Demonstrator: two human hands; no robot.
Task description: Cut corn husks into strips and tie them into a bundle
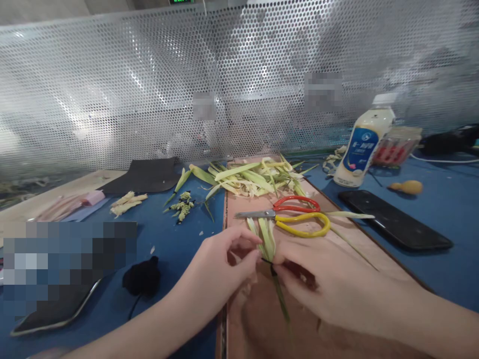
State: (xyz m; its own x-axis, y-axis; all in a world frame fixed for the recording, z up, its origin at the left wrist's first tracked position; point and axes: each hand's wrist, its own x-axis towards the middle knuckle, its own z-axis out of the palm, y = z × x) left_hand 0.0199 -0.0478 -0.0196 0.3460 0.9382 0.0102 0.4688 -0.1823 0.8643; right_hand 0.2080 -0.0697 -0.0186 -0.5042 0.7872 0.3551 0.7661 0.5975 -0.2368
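A small bundle of pale green corn husk strips (267, 239) stands between my hands, its darker green tail hanging downward. My right hand (329, 284) is closed, thumb and forefinger pinching the bundle where a black thread (267, 261) crosses it. To the left of it, my left hand (224, 257) is closed in a pinch, fingertips at the thread's end beside the husks. Just beyond the hands lie scissors (275, 214) with one red and one yellow handle, blades pointing left. Further back, a heap of loose corn husks (254, 177) covers the end of the pinkish-brown board (258, 324).
Right of the board are a black phone (396, 219), a white-capped bottle (361, 144), a small gourd (406, 187) and a clear container (396, 144). To the left lie a black thread ball (141, 278), greenish sprigs (182, 205) and a dark sheet (144, 175). A perforated metal screen (149, 89) stands behind.
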